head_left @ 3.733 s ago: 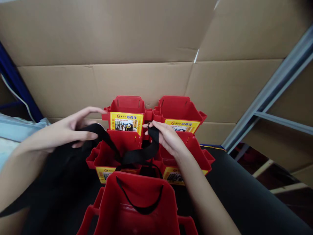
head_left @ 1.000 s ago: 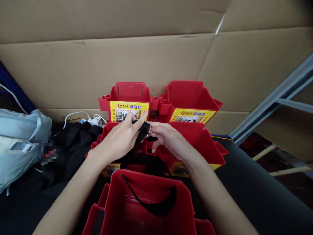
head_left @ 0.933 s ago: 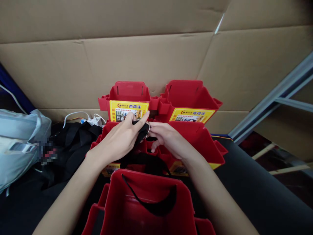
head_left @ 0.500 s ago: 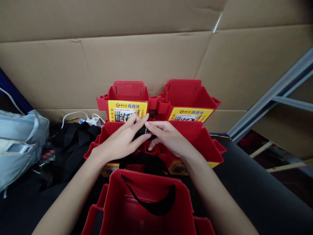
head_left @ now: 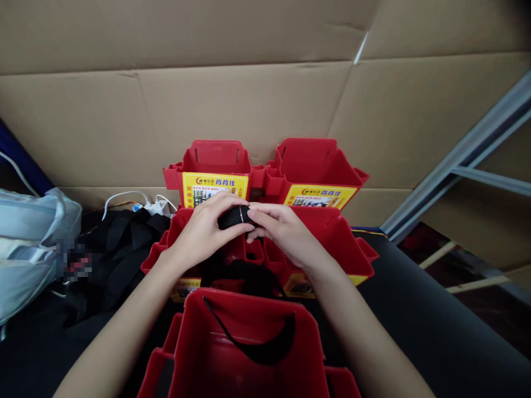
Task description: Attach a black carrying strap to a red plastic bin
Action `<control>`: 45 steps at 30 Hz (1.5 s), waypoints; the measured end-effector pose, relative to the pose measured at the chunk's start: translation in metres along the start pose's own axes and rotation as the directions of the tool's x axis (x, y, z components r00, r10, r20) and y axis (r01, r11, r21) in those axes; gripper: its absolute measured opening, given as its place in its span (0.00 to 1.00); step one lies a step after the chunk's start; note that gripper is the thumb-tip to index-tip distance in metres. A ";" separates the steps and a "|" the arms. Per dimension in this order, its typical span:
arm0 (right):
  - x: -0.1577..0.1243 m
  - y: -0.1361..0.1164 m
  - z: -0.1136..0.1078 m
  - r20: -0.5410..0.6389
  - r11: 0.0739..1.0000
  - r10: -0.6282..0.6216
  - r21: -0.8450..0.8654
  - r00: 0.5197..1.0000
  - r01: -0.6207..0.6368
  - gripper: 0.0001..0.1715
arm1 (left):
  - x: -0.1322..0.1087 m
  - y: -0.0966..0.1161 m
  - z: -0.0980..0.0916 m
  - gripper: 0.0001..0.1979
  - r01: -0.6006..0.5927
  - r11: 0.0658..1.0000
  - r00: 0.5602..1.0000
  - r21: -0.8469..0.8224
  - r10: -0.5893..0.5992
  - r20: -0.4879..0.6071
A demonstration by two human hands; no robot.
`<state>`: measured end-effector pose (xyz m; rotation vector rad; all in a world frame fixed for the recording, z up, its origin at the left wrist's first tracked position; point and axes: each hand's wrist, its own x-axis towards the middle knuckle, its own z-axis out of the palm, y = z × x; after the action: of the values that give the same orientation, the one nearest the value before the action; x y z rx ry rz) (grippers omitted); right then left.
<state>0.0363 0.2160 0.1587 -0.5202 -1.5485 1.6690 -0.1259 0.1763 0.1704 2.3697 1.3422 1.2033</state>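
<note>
A black webbing strap (head_left: 232,217), bent over with a thin silvery metal piece on it, is held between both hands above the red bins. My left hand (head_left: 199,229) curls around its left part, thumb below and fingers above. The fingertips of my right hand (head_left: 286,226) pinch its right end beside the metal piece. Below, nearest me, a red plastic bin (head_left: 249,301) has another black strap (head_left: 269,351) hanging in a loop inside its back wall. More black strap (head_left: 249,271) lies behind that bin.
Several red bins with yellow labels (head_left: 319,193) stand in rows against a cardboard wall (head_left: 240,110). At left are a pile of black straps (head_left: 120,243), a pale bag (head_left: 33,243) and a white power strip (head_left: 155,207). A metal frame (head_left: 464,149) stands at right.
My left hand has rolled so the strap shows more between its thumb and fingers, and the metal piece has shifted slightly left. My right fingers stay at the strap's end.
</note>
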 end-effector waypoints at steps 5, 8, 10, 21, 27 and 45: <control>0.000 0.001 0.004 -0.034 0.999 0.009 0.050 0.999 -0.008 0.08 | -0.001 0.007 0.004 0.17 0.261 0.930 0.963 -0.258 -0.268 0.008; -0.001 -0.002 0.005 -0.101 1.000 0.009 -0.007 0.995 -0.010 0.08 | -0.001 0.010 0.005 0.15 0.343 0.864 0.934 -0.368 -0.357 0.032; -0.001 -0.005 0.003 -0.203 0.998 -0.018 -0.055 0.979 0.007 0.07 | 0.000 0.010 0.006 0.15 0.354 0.846 0.925 -0.398 -0.380 0.014; 0.001 -0.007 -0.006 0.006 0.921 0.271 0.290 0.963 -0.261 0.07 | 0.001 0.006 0.005 0.16 0.240 0.741 0.915 -0.626 -0.388 -0.109; -0.001 0.001 0.012 0.045 0.846 0.233 0.483 0.971 -0.225 0.06 | 0.004 0.003 0.005 0.13 0.217 0.775 0.939 -0.594 -0.331 -0.088; -0.001 0.003 0.010 -0.038 0.936 0.098 0.344 0.994 -0.079 0.07 | 0.001 0.001 -0.016 0.23 0.212 0.850 0.975 -0.483 -0.151 0.162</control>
<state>0.0288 0.2090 0.1573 -0.4507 -1.1740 1.9262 -0.1360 0.1728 0.1822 1.8714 1.0316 1.1609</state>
